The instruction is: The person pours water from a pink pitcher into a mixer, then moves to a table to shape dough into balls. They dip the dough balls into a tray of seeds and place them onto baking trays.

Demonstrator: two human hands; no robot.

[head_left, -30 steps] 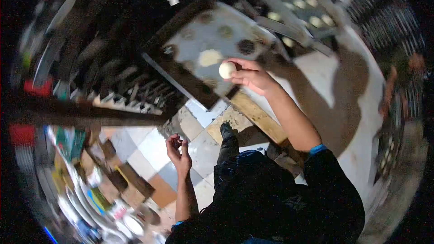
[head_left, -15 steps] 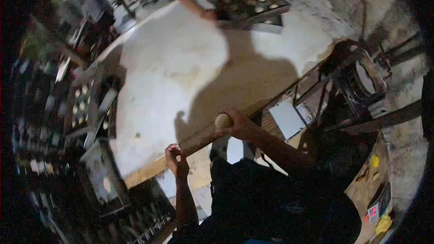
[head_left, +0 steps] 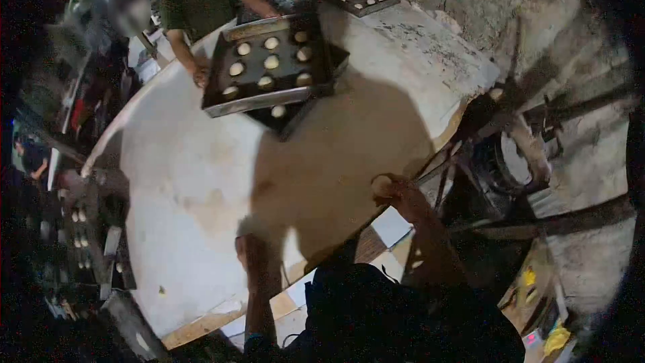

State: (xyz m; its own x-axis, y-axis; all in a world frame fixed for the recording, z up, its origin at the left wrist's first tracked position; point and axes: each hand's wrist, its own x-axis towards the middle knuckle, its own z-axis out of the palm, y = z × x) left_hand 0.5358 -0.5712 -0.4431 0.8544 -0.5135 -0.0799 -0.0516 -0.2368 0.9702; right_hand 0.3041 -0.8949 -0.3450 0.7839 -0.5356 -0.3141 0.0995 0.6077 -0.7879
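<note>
My right hand [head_left: 398, 193] is closed around a pale round dough ball [head_left: 381, 186], just above the table's near edge on the right. Lower down and to the left, my left hand [head_left: 250, 254] hovers over the worktable [head_left: 195, 222]; its fingers are dark and blurred, and I see no object in it. Farther off on the table, a metal baking tray [head_left: 252, 104] carries several dough balls in rows. It lies askew on another dark tray [head_left: 289, 124], where one dough ball shows at the near side.
A co-worker in a green shirt [head_left: 201, 3] stands across the table, one hand [head_left: 201, 78] beside the tray. Another tray of dough balls [head_left: 363, 8] sits at the far right. Racks with trays [head_left: 80, 235] stand left; a round-framed machine [head_left: 514, 161] stands right.
My view has swung, bringing the co-worker and the large tray into sight, the tray now nearer on the table. My right hand has moved right with the dough ball; my left is lower.
</note>
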